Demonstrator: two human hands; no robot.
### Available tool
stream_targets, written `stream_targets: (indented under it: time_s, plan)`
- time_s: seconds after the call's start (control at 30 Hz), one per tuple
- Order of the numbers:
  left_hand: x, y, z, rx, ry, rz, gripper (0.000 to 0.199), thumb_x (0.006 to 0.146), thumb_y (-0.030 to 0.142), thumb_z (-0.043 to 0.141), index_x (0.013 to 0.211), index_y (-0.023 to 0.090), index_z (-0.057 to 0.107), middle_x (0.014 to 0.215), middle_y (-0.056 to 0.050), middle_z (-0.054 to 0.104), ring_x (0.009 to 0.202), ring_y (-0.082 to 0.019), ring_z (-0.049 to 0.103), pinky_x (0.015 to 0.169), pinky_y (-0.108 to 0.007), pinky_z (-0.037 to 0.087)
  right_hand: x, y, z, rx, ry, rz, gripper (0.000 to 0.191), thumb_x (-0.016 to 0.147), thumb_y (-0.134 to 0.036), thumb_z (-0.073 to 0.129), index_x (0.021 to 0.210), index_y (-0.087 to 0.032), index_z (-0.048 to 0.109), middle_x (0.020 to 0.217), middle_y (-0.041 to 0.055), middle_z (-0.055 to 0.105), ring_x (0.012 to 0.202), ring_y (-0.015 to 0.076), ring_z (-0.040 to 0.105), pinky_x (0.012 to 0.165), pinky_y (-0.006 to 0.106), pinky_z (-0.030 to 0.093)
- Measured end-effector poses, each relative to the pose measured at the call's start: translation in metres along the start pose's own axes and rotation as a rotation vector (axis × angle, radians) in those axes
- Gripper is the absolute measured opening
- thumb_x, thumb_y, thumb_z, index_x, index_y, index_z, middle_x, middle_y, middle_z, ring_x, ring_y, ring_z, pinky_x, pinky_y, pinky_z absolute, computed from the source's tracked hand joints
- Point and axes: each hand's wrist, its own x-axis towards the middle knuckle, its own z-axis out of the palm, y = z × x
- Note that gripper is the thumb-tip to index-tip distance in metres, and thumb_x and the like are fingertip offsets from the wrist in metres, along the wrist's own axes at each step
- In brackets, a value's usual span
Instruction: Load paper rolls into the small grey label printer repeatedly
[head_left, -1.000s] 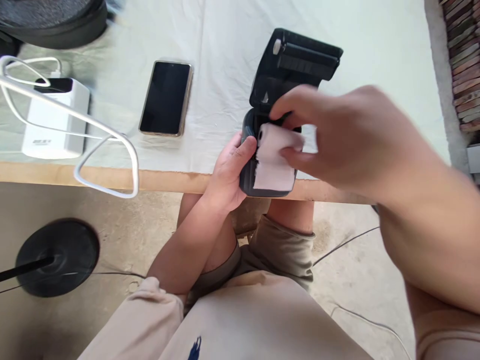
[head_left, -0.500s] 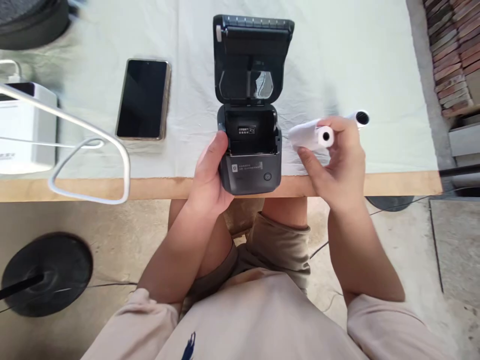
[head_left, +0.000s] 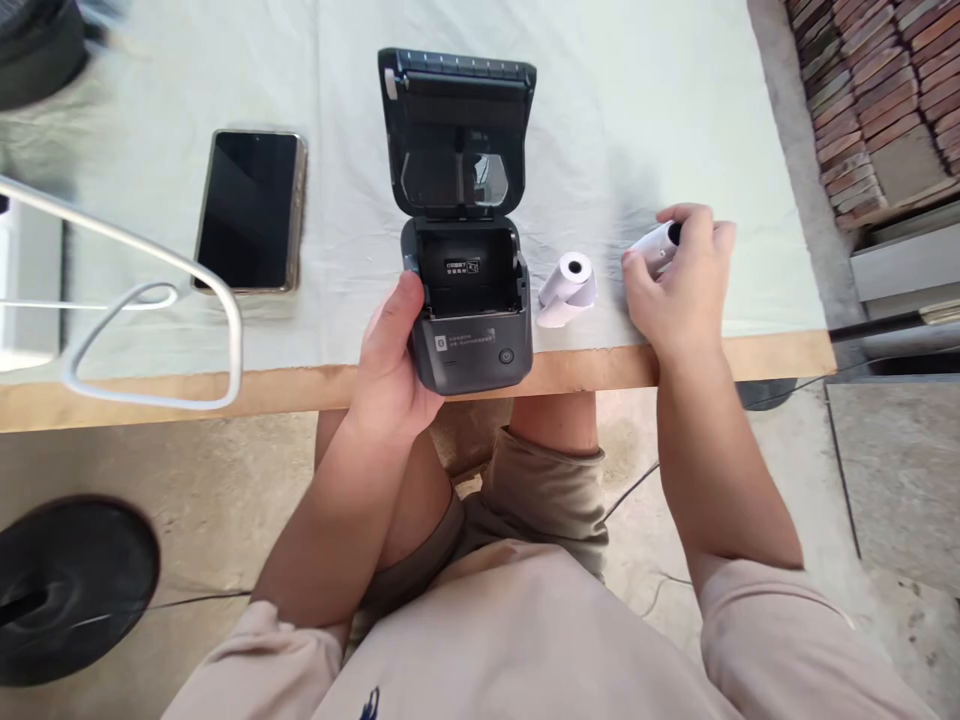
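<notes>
Within right grip [head_left: 687,287], white roll [head_left: 654,247]

The right hand [head_left: 684,292] hides part of a white roll [head_left: 654,246].

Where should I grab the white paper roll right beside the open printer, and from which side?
Probably best to pinch the paper roll by its rounded sides, just below the exposed core end, from above and slightly right. That end faces up toward you, while the printer crowds its left. Avoid the loose paper flap, which could unwind.
</notes>
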Motion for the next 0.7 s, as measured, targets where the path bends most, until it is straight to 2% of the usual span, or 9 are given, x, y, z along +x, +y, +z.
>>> stream_targets:
  time_s: [0.07,0.13,0.2,0.27,0.33,0.4,0.53,0.63,0.7]
  plan:
    - [0.000,0.000,0.000,-0.003,0.001,-0.001,0.031,0.106,0.052,0.074,0.108,0.024,0.087,0.127,-0.008,0.090,0.162,-0.036,0.064,0.133,-0.048,0.058,-0.002,0.001,0.003,0.066,-0.003,0.030,0.039,0.098,-0.048,0.071,0.133,-0.031,0.065,0.109,0.0075,0.066,0.078,0.0234,0.066,0.079,0.049,0.064]
    - [0.000,0.000,-0.001,-0.012,0.005,-0.019,0.030,0.108,0.052,0.071,0.107,0.026,0.087,0.123,-0.006,0.091,0.160,-0.036,0.067,0.129,-0.046,0.061,-0.005,-0.005,-0.004,0.289,0.024,0.086,0.051,0.097,-0.045,0.075,0.144,-0.038,0.057,0.106,0.0048,0.070,0.075,0.0222,0.065,0.073,0.043,0.061]
    - [0.002,0.001,-0.002,-0.023,0.025,-0.049,0.032,0.112,0.051,0.064,0.107,0.028,0.087,0.118,-0.006,0.091,0.157,-0.036,0.069,0.125,-0.045,0.064,-0.009,-0.014,-0.018,0.655,-0.008,0.253,0.062,0.092,-0.040,0.084,0.146,-0.045,0.054,0.115,0.0017,0.076,0.086,0.0223,0.074,0.073,0.038,0.064]
    - [0.003,0.001,-0.002,-0.042,0.051,-0.073,0.036,0.115,0.047,0.057,0.107,0.029,0.087,0.116,-0.007,0.091,0.156,-0.036,0.070,0.123,-0.046,0.065,-0.011,-0.026,-0.035,0.960,-0.106,0.458,0.059,0.085,-0.036,0.090,0.136,-0.044,0.062,0.128,-0.0008,0.080,0.108,0.0238,0.081,0.080,0.039,0.071]
    - [0.004,0.002,-0.003,-0.056,0.051,-0.083,0.039,0.117,0.043,0.051,0.107,0.029,0.087,0.115,-0.006,0.091,0.154,-0.035,0.072,0.123,-0.046,0.065,-0.013,-0.036,-0.049,1.122,-0.207,0.623,0.048,0.080,-0.037,0.092,0.124,-0.039,0.072,0.136,-0.0012,0.081,0.124,0.0258,0.080,0.087,0.043,0.076]
    - [0.004,0.002,-0.003,-0.046,0.013,-0.068,0.043,0.119,0.043,0.048,0.106,0.030,0.087,0.114,-0.005,0.091,0.145,-0.032,0.078,0.123,-0.046,0.066,-0.015,-0.044,-0.056,1.201,-0.231,0.685,0.042,0.079,-0.043,0.095,0.117,-0.036,0.078,0.130,-0.0006,0.082,0.122,0.0253,0.081,0.089,0.043,0.078]
    - [0.003,0.001,-0.003,-0.042,-0.030,-0.029,0.048,0.120,0.049,0.049,0.107,0.022,0.087,0.111,-0.007,0.090,0.130,-0.030,0.085,0.122,-0.048,0.067,-0.016,-0.057,-0.056,1.227,-0.200,0.626,0.044,0.080,-0.035,0.099,0.117,-0.044,0.078,0.106,-0.0061,0.078,0.106,0.0197,0.082,0.082,0.034,0.075]
    - [0.002,0.001,-0.003,-0.074,0.030,-0.073,0.044,0.121,0.045,0.051,0.103,0.022,0.084,0.114,-0.008,0.090,0.145,-0.030,0.078,0.127,-0.046,0.064,-0.013,-0.075,-0.057,1.165,-0.226,0.468,0.054,0.080,-0.028,0.099,0.126,-0.048,0.077,0.100,-0.0064,0.076,0.101,0.0204,0.082,0.084,0.034,0.073]
    - [0.002,0.000,-0.004,-0.080,0.045,-0.073,0.037,0.119,0.040,0.055,0.100,0.023,0.082,0.114,-0.008,0.089,0.153,-0.030,0.073,0.129,-0.045,0.063,-0.008,-0.096,-0.060,1.110,-0.219,0.301,0.056,0.083,-0.031,0.097,0.133,-0.049,0.077,0.107,-0.0043,0.076,0.095,0.0198,0.081,0.090,0.038,0.074]
